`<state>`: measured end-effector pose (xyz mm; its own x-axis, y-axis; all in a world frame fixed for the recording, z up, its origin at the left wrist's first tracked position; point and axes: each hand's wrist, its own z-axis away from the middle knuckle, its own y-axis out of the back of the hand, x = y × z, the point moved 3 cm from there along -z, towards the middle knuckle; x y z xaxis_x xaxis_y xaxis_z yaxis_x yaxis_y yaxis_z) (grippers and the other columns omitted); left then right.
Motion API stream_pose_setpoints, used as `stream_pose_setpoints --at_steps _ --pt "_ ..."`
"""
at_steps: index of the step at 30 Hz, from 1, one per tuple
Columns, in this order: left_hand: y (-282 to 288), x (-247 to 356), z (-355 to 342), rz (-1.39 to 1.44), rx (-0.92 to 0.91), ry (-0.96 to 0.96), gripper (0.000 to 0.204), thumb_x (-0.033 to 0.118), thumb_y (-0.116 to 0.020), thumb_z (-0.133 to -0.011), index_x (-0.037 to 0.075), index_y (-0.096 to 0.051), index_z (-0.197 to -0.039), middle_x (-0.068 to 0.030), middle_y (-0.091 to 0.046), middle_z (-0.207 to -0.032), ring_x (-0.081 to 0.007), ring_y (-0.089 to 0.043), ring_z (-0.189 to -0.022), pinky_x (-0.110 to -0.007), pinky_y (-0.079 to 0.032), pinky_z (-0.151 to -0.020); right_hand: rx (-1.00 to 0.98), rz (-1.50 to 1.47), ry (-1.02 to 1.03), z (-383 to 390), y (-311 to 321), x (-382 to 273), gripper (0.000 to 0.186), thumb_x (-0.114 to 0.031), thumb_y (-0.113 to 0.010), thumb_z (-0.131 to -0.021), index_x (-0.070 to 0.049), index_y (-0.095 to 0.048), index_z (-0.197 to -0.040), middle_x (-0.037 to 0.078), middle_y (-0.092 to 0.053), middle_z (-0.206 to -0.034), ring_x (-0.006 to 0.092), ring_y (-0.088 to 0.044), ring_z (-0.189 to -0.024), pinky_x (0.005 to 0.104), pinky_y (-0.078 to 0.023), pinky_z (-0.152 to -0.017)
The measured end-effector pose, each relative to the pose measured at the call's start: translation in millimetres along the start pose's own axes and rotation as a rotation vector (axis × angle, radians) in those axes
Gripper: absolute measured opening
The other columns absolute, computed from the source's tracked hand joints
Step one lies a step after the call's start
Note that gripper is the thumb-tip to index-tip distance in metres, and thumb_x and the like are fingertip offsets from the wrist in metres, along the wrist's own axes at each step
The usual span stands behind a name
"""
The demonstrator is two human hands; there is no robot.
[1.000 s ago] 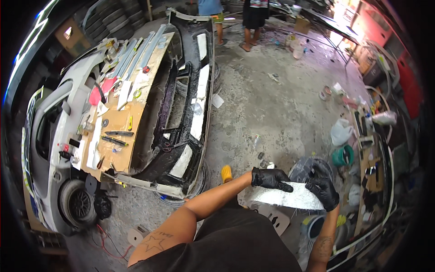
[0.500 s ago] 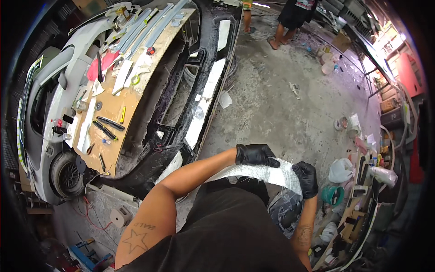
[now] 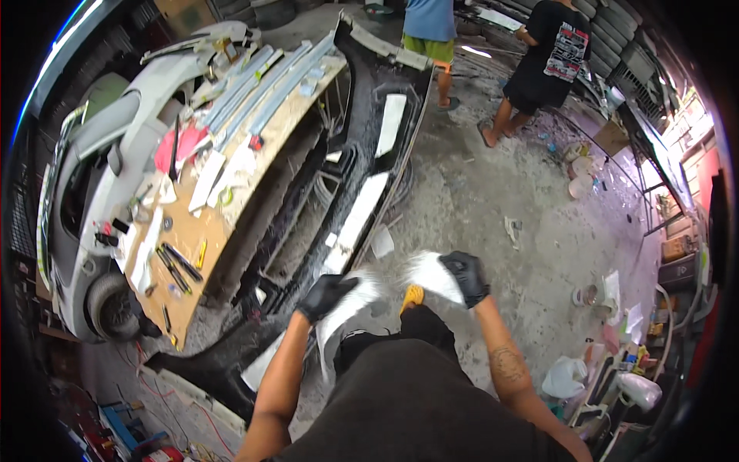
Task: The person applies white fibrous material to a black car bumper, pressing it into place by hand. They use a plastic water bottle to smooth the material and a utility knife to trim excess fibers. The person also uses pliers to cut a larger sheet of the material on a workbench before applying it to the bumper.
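My left hand, in a black glove, grips a long white fibrous strip that droops below it, its frayed upper end blurred. My right hand, also gloved in black, is closed on a separate, shorter white fibrous piece; a gap with blurred fibres lies between the two pieces. Beside and beyond my left hand is a large black bumper-like moulding with white patches laid along it. My yellow shoe shows between my hands.
A board covered with tools and metal strips lies left of the moulding, next to a grey car body. Two people stand at the back. Cluttered items lie at lower right; a metal stand is at right.
The single white sheet between my hands is now two frayed pieces. My hands have moved apart, the left lower and leftward, the right up and leftward. The view has swung, showing more of both people.
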<state>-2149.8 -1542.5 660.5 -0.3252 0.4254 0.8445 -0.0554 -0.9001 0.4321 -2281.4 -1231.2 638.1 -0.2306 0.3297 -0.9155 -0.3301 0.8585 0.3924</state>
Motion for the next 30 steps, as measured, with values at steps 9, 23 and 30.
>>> stream_pose_setpoints --at_steps 9,23,30 --pt "98.4 -106.0 -66.5 0.408 0.701 0.311 0.036 0.032 -0.068 -0.082 -0.003 -0.068 -0.091 -0.0018 -0.063 -0.082 -0.0106 -0.051 -0.074 -0.029 -0.043 -0.07 -0.011 0.136 -0.078 -186.3 129.0 101.9 0.023 -0.019 -0.065 -0.087 0.003 -0.063 -0.081 0.012 -0.06 -0.068 0.0134 -0.052 -0.064 0.0314 -0.044 -0.063" --pt "118.0 -141.1 -355.2 0.769 0.77 0.176 0.045 0.012 -0.062 -0.083 0.0 -0.054 -0.125 -0.0064 -0.06 -0.117 -0.0186 -0.056 -0.101 -0.03 -0.043 -0.089 -0.236 0.311 -0.285 -383.4 160.8 161.2 0.022 -0.021 -0.066 -0.084 0.0 -0.066 -0.09 0.012 -0.066 -0.08 0.0183 -0.06 -0.073 0.0321 -0.047 -0.071" --pt "156.8 -118.0 -433.0 0.728 0.883 0.268 0.055 0.015 -0.066 -0.078 0.001 -0.051 -0.13 -0.0049 -0.062 -0.114 -0.0155 -0.059 -0.09 -0.029 -0.046 -0.074 -0.262 0.304 -0.4 -476.5 211.3 223.7 0.029 -0.02 -0.065 -0.079 0.0 -0.064 -0.1 0.014 -0.067 -0.095 0.023 -0.062 -0.087 0.0343 -0.048 -0.079"
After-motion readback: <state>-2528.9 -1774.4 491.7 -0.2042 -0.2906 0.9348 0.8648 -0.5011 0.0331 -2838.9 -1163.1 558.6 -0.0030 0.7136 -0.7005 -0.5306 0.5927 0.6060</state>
